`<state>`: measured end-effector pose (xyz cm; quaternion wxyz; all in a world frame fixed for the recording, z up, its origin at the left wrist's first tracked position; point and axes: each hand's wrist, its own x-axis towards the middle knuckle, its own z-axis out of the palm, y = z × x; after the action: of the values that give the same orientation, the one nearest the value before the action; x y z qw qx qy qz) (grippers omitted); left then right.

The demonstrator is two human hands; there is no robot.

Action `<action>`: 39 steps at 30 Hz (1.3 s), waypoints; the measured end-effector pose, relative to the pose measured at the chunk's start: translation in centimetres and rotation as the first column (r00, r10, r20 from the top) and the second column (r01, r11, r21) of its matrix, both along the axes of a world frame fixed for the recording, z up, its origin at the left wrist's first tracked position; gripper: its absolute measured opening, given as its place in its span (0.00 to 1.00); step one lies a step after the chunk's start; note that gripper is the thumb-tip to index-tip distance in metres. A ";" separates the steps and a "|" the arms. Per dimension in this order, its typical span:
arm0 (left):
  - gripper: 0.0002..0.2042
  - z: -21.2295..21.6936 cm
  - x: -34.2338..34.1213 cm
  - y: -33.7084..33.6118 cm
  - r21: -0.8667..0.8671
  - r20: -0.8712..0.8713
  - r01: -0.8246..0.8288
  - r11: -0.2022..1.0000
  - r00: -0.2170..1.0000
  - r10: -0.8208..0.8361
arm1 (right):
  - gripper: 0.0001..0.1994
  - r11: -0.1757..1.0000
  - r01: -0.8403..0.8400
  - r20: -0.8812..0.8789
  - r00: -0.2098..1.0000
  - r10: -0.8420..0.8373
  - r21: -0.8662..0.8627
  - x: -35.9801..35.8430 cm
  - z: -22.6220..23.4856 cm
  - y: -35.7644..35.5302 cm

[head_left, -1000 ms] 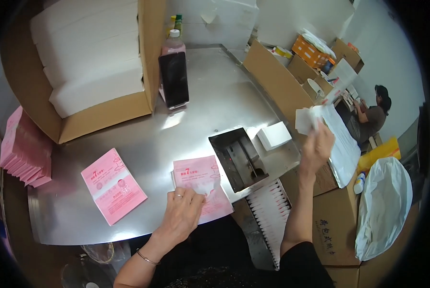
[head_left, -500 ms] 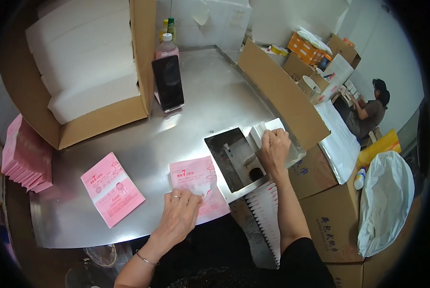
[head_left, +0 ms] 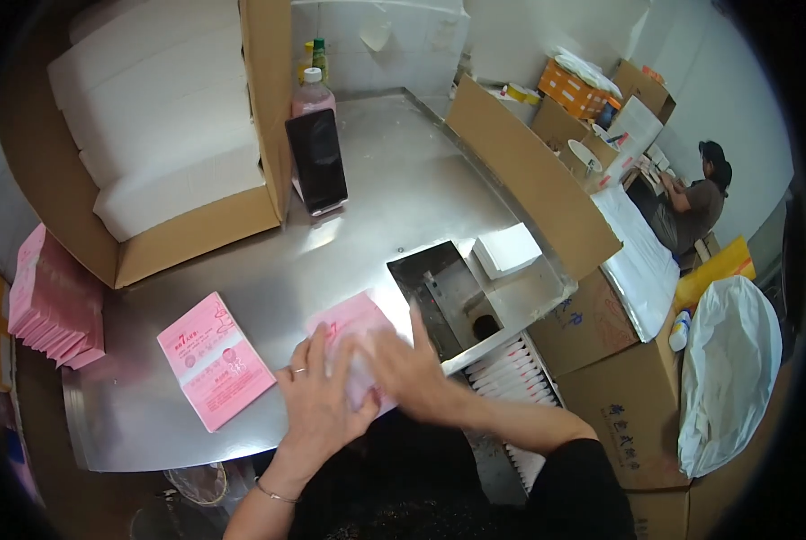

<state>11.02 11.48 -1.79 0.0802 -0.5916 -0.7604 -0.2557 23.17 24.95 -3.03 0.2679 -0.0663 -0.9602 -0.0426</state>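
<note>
A pink printed packet lies at the front of the metal table, partly hidden beneath both hands. My left hand is on its left and lower part, thumb and fingers around it. Across its right side comes my right hand, thumb raised; its other fingers are smeared by motion, and whether they hold anything cannot be made out. To the left rests a flat pile of similar pink packets. A white stack of folded tissues stands beside the open metal well in the tabletop.
An open carton of white tissue stacks stands at back left, with pink packets bundled beside it. A phone leans before a bottle. A drawer of white, red-edged pieces sits below the well. Another person sits far right.
My right hand has left the white stack and moved left onto the pink packet. My left hand has shifted slightly, its fingers spreading higher over the packet. More of the drawer shows.
</note>
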 end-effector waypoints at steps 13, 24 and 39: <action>0.28 0.9 0.7 1.7 -0.133 -0.058 -0.035 0.990 0.998 0.028 | 0.12 0.688 0.722 -0.214 0.684 -0.697 0.068 6.3 0.9 15.2; 0.21 -0.2 0.9 1.5 -0.052 -0.102 0.049 0.997 0.993 -0.054 | 0.08 0.755 0.627 -0.271 0.705 -0.655 -0.192 6.9 0.5 16.2; 0.16 0.5 0.8 1.1 0.005 -0.060 0.145 0.989 0.988 -0.144 | 0.18 0.823 0.553 -0.397 0.732 -0.554 -0.128 7.1 0.8 15.9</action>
<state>11.83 12.61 -1.29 0.0868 -0.6520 -0.7117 -0.2465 30.32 40.81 -2.27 0.4414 -0.3564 -0.8168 -0.1046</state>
